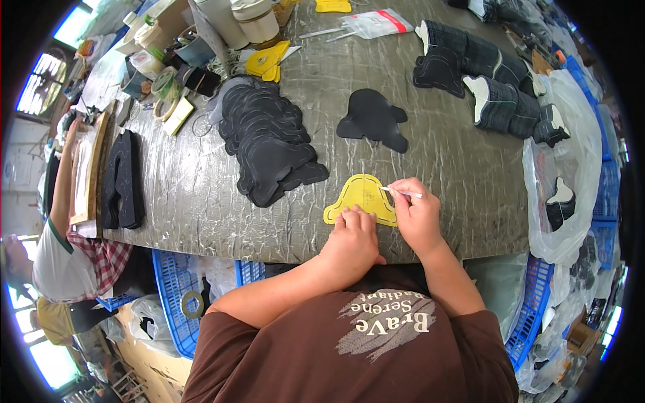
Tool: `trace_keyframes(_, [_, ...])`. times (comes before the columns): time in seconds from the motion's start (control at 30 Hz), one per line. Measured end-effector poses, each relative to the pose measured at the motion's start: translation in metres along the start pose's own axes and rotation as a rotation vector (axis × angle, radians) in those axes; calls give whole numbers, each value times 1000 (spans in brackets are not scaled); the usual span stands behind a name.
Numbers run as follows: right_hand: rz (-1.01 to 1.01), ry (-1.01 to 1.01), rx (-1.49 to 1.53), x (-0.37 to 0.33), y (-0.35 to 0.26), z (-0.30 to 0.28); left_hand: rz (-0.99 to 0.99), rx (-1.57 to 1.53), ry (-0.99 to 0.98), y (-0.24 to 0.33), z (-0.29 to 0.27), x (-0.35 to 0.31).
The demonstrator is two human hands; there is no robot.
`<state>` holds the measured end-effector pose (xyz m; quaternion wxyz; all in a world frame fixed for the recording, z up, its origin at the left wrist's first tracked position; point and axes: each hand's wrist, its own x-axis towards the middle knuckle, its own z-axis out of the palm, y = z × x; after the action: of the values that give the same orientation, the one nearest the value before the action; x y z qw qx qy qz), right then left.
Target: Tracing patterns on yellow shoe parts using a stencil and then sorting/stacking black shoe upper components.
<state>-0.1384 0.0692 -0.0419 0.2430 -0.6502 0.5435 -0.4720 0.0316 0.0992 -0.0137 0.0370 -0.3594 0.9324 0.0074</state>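
Observation:
A yellow template [349,195] with slots along its outline lies flat near the table's front edge. The fingers of my left hand [349,245] rest on its lower edge, pressing it down without wrapping round it. In my right hand [418,211] a slim white pen [411,194] is pinched, its tip at the template's right side. Whether a black piece lies underneath the template is hidden. Just beyond it is a single black cut piece [371,115]. To the left, a fanned stack of black cut pieces [262,127] carries pale outline marks.
Rolled bundles of black pieces [500,101] and a plastic bag [561,201] occupy the table's right side. Tubs and tools [195,47] crowd the far left, near a yellow template [267,60]. Blue crates [176,295] stand below the edge. At left, another person's arm [60,181] reaches over a wooden frame.

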Motion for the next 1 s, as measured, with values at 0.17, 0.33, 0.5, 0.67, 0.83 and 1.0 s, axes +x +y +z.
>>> trace_keyframes(0.17, [-69, -39, -49, 0, 1, -4, -6, -15, -13, 0, 1, 1])
trace_keyframes(0.33, [-76, -31, -67, -14, -9, -12, -12, -10, -16, 1, 1, 0])
trace_keyframes(0.5, [-18, -13, -27, -29, -10, -19, -15, 4, -39, 1, -2, 0])
trace_keyframes(0.67, [3, 19, -41, -37, -12, -25, -17, 4, -29, 0, -1, 0])
trace_keyframes(0.83, [9, 22, -99, -48, -16, -30, -19, -9, -17, 1, -1, 1])
trace_keyframes(1.0, [-81, -11, -109, -46, -28, -26, -37, -9, -47, 1, -2, 2])
